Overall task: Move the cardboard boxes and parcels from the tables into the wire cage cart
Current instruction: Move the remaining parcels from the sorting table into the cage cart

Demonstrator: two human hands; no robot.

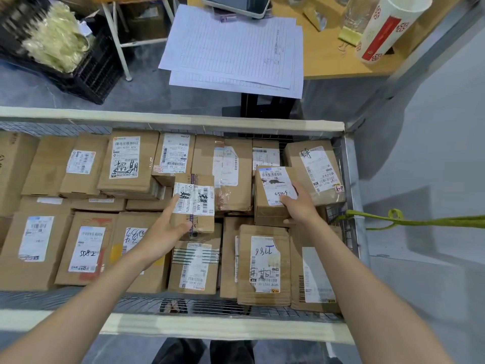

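Note:
I look down into the wire cage cart (pixel 351 185), packed with several labelled cardboard boxes lying flat. My left hand (pixel 168 227) grips a small taped box (pixel 199 203) in the middle of the cart, thumb under its near edge and fingers up its left side. My right hand (pixel 299 203) holds a second small box (pixel 267 200) with a white label, fingers spread over its top right and thumb at its near corner. That box sits on other parcels next to a bigger box (pixel 315 169) at the cart's right wall.
Beyond the cart stands a wooden table (pixel 330 59) with ruled paper sheets (pixel 231 48), a tablet device (pixel 236 3) and a white paper cup (pixel 385 30). A black crate (pixel 89 74) of pale strapping sits far left. A green strap (pixel 420 222) ties to the cart's right side.

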